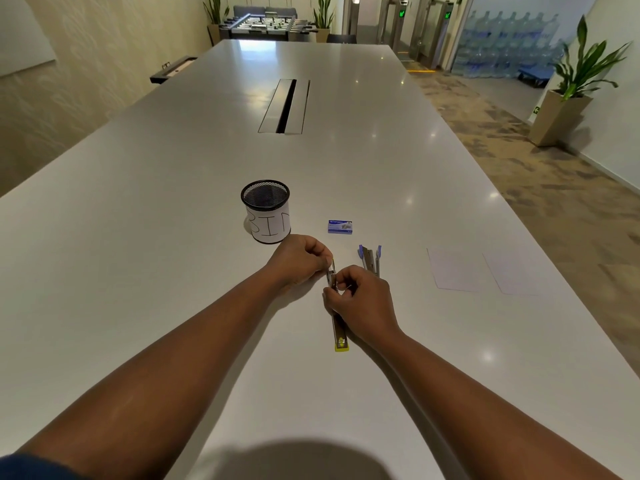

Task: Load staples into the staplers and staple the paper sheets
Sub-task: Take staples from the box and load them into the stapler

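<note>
Head view: yellow stapler [338, 327] lies opened flat at table [173, 237] centre, well in from every edge. Left hand [298, 259] pinches its far tip; right hand [360, 303] fingers curled, pinching its mid rail. Blue stapler [370, 259] at 1 o'clock, staple box [340, 226] 12, paper sheets [485, 271] 2, bin [266, 211] 11.

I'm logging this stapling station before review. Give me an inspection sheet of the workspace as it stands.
Surface: long white table, glossy, with a cable hatch at centre.
Job's things: yellow stapler opened flat; blue stapler opened; staple box; two paper sheets.
Clutter: mesh cup labelled BIN.
Hands: left hand pinches the yellow stapler's far end; right hand grips its middle.
Cables: nothing seen.
Surroundings: potted plant, foosball table, water bottles.
</note>
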Demonstrator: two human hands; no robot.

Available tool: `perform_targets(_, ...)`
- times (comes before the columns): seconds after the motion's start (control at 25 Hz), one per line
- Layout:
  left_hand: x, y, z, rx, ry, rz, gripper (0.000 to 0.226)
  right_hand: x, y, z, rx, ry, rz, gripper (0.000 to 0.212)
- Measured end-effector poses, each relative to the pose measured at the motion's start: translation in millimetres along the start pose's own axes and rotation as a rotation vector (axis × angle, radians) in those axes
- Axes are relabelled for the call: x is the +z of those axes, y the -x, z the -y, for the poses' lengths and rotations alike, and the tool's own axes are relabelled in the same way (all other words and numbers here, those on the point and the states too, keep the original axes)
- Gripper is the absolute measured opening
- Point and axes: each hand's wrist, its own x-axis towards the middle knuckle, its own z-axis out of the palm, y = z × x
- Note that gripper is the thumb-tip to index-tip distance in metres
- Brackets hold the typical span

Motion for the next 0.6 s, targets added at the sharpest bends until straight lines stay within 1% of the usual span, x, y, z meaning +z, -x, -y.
perform_targets(0.32, -0.1, 0.1, 3.1, -0.019, 0.027, 0.008, 0.009, -0.5, 1.4, -0.5, -0.007, -0.017, 0.000, 0.012)
perform_targets(0.6, -4.9, 1.0, 1.3, -0.012, 0.021, 0.065, 0.006, 0.8, 0.7, -1.1, -0.011, -0.006, -0.014, 0.014)
